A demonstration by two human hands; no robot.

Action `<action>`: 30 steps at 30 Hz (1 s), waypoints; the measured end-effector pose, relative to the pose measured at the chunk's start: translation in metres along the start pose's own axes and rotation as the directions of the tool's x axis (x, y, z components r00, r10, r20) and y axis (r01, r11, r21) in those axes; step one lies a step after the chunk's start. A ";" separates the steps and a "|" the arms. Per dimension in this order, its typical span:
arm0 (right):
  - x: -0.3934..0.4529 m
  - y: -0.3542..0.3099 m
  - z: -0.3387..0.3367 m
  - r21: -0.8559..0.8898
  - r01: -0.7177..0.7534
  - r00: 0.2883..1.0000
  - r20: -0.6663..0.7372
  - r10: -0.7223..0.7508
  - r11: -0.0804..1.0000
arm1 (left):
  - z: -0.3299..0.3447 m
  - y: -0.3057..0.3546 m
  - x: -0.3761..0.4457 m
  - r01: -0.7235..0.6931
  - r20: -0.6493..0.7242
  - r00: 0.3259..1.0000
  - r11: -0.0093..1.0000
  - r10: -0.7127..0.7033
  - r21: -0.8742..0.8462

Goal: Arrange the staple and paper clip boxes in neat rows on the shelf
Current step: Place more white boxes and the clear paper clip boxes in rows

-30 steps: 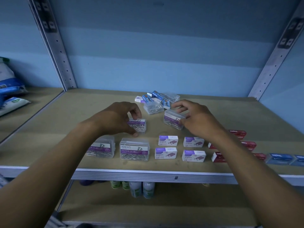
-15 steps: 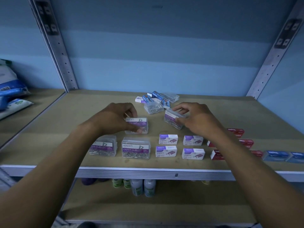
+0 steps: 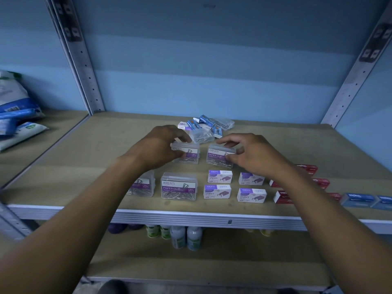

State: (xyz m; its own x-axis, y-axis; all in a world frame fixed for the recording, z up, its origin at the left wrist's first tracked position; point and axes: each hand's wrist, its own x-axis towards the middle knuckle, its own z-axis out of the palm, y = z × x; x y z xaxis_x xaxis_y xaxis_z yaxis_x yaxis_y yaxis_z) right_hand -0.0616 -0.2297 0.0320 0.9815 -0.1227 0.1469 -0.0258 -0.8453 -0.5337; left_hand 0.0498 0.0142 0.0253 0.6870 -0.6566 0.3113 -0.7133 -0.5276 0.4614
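Observation:
My left hand (image 3: 158, 148) grips a clear paper clip box (image 3: 188, 154) by its left end. My right hand (image 3: 252, 153) holds a second clear paper clip box (image 3: 219, 155), thumb and fingers around its top and right side. Both boxes rest on the wooden shelf (image 3: 106, 149), side by side, behind the front row. In front lie two more paper clip boxes (image 3: 179, 188), one partly hidden by my left arm. Right of them sit several white staple boxes (image 3: 217, 190) in two rows, then red staple boxes (image 3: 283, 196) and blue ones (image 3: 358, 199).
A loose pile of blue staple boxes and clear clip boxes (image 3: 204, 128) lies at the back centre. Metal uprights (image 3: 84, 66) frame the shelf. Bags (image 3: 17, 115) lie on the left neighbouring shelf. Bottles (image 3: 184, 236) stand on the lower shelf.
Both hands have set their paper clip boxes upright with labels facing me. The left box shifted back and right; the right box turned from tilted to level beside it.

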 end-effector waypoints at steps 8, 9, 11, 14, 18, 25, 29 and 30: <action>0.004 0.000 0.007 0.005 -0.017 1.000 0.009 0.017 1.000 | 0.005 -0.001 0.002 0.010 0.003 1.000 1.000 -0.010 0.017; 0.004 0.000 0.008 0.006 -0.020 1.000 0.002 0.020 1.000 | 0.003 -0.001 0.002 0.026 -0.001 1.000 1.000 -0.026 -0.011; 0.005 -0.003 0.008 0.028 -0.018 1.000 -0.015 0.019 0.999 | -0.004 -0.002 0.000 0.055 -0.007 0.998 0.997 -0.055 -0.057; 0.005 -0.013 0.007 0.062 0.004 0.999 -0.035 -0.002 0.998 | -0.019 -0.004 -0.006 0.058 -0.015 0.998 0.997 -0.059 -0.057; 0.003 -0.036 0.010 0.087 0.077 0.997 -0.036 -0.074 0.993 | -0.041 -0.008 -0.022 0.067 -0.008 0.998 0.998 -0.067 -0.012; -0.001 -0.064 0.026 0.091 0.138 0.988 0.053 -0.143 0.986 | -0.060 -0.019 -0.048 0.091 0.059 0.994 0.995 -0.094 0.051; -0.002 -0.068 0.034 0.070 0.152 0.982 0.101 -0.159 0.986 | -0.063 -0.023 -0.058 0.092 0.087 0.992 0.995 -0.096 0.043; -0.002 -0.069 0.036 0.067 0.158 0.980 0.111 -0.164 0.985 | -0.063 -0.024 -0.059 0.097 0.093 0.991 0.994 -0.101 0.043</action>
State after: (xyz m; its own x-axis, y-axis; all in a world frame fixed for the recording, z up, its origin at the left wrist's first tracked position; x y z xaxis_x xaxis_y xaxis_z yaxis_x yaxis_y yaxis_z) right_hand -0.0546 -0.1525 0.0384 0.9873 0.0762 0.1395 0.1420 -0.8172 -0.5585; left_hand 0.0347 0.0996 0.0486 0.7397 -0.6471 0.1845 -0.6482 -0.6117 0.4534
